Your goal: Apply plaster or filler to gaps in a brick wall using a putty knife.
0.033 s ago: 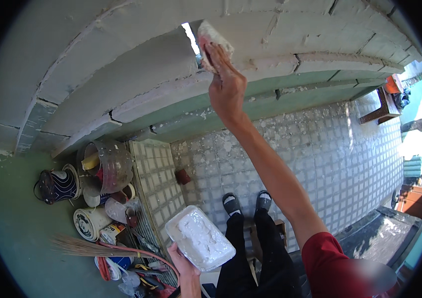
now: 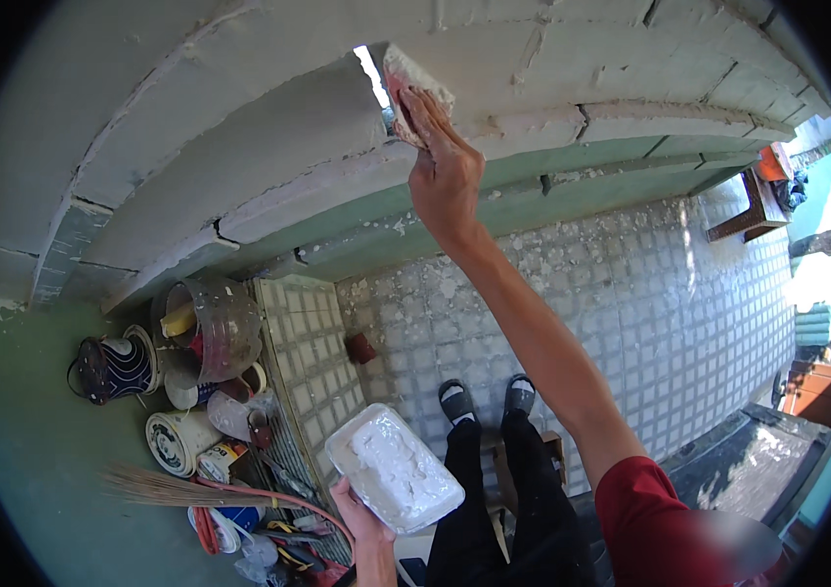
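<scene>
My left hand (image 2: 364,514) holds a white rectangular tray (image 2: 339,458) by its near left corner, low in front of my legs. Thick white putty (image 2: 401,468) lies in the tray, its surface uneven. Stretched up and away, my right hand (image 2: 448,174) is closed on a flat putty spreader (image 2: 423,80) with whitish smears and a reddish part. The spreader lies against the grey block wall (image 2: 298,122), just right of a narrow bright gap (image 2: 373,76). My fingers cover part of the spreader.
At left are a clear tub (image 2: 224,328), a dark bucket (image 2: 107,370), a white pail (image 2: 180,440), a straw broom (image 2: 171,485) and loose tools. My feet stand on a splattered tiled floor (image 2: 572,303). A brown bench (image 2: 756,210) stands at far right.
My right hand and the spreader have shifted very slightly left along the wall. My left hand and the tray stay in place.
</scene>
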A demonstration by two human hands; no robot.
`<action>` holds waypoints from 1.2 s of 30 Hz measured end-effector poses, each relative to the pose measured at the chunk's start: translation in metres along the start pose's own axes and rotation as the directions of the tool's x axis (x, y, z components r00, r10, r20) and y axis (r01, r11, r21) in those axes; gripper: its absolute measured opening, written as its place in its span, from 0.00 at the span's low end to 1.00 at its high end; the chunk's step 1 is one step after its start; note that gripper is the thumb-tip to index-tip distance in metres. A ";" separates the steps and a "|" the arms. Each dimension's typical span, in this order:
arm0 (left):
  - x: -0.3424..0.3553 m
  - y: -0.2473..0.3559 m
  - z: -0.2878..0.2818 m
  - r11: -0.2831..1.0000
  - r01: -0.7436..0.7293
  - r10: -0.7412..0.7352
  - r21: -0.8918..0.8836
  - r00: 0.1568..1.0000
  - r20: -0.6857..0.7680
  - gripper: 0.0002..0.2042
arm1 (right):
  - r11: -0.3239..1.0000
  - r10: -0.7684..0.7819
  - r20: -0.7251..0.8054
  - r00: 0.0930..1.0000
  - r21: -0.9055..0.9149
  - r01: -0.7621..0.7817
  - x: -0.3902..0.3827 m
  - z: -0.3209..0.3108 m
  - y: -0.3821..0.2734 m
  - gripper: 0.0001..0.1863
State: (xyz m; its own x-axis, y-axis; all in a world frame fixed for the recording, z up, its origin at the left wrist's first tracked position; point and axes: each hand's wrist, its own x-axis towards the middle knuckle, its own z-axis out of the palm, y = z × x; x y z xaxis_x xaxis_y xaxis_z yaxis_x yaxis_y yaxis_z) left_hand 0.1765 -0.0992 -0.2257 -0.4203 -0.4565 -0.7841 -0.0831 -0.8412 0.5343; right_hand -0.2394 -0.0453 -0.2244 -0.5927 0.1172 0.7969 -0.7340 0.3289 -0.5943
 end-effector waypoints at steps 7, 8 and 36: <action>-0.005 0.000 0.007 0.999 0.035 -0.034 -0.024 0.998 0.052 0.28 | 0.980 0.185 -0.268 0.946 -0.023 -0.198 0.023 -0.045 0.023 0.35; -0.003 -0.001 0.002 0.999 0.031 -0.030 -0.018 0.998 0.049 0.28 | 0.983 0.135 -0.324 0.936 -0.077 -0.168 0.034 -0.044 0.029 0.35; -0.005 -0.012 -0.005 1.000 0.013 -0.014 0.018 0.999 0.035 0.28 | 0.987 -0.156 0.047 0.987 -0.025 0.158 -0.004 -0.016 0.014 0.29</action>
State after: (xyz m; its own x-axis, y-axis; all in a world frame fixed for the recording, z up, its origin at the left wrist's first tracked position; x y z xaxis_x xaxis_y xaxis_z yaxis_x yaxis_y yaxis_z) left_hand 0.1842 -0.0880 -0.2299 -0.4504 -0.4346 -0.7799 -0.1051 -0.8417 0.5297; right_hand -0.2421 -0.0259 -0.2346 -0.4856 0.0200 0.8740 -0.8097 0.3665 -0.4583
